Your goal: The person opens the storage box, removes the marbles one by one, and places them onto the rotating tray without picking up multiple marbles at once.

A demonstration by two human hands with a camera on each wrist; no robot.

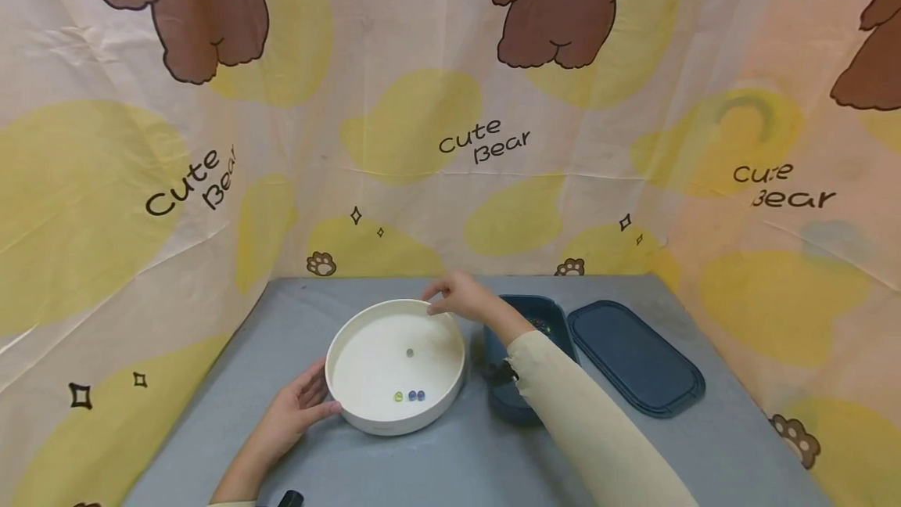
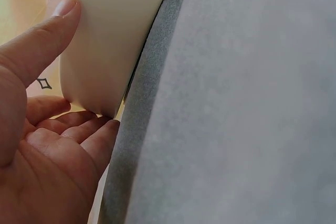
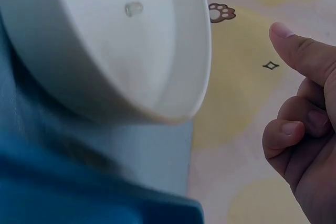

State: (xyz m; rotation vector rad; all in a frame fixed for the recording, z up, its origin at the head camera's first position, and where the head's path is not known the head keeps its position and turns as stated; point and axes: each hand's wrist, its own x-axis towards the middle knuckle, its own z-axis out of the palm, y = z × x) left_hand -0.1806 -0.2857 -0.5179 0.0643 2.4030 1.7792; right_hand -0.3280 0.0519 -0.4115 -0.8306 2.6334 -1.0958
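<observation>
A round white tray (image 1: 390, 335) with a low wall sits on the grey table. One pale, clear bead (image 1: 410, 353) lies near its middle, while a yellow-green bead (image 1: 398, 397) and two blue beads (image 1: 416, 396) line up toward its front. My left hand (image 1: 287, 417) touches the tray's left side; in the left wrist view its thumb (image 2: 63, 19) and fingertips rest against the outer wall. Over the far right rim is my right hand (image 1: 461, 297). In the right wrist view, its thumb (image 3: 302, 51) extends, other fingers bend loosely, and nothing shows between them.
Right of the tray stands a dark blue box (image 1: 517, 411), partly hidden under my right forearm, with small colourful beads (image 1: 540, 325) inside. Its blue lid (image 1: 637, 358) lies farther right. A bear-patterned curtain (image 1: 408, 139) hangs behind the table. A black object (image 1: 291, 499) shows at the bottom edge.
</observation>
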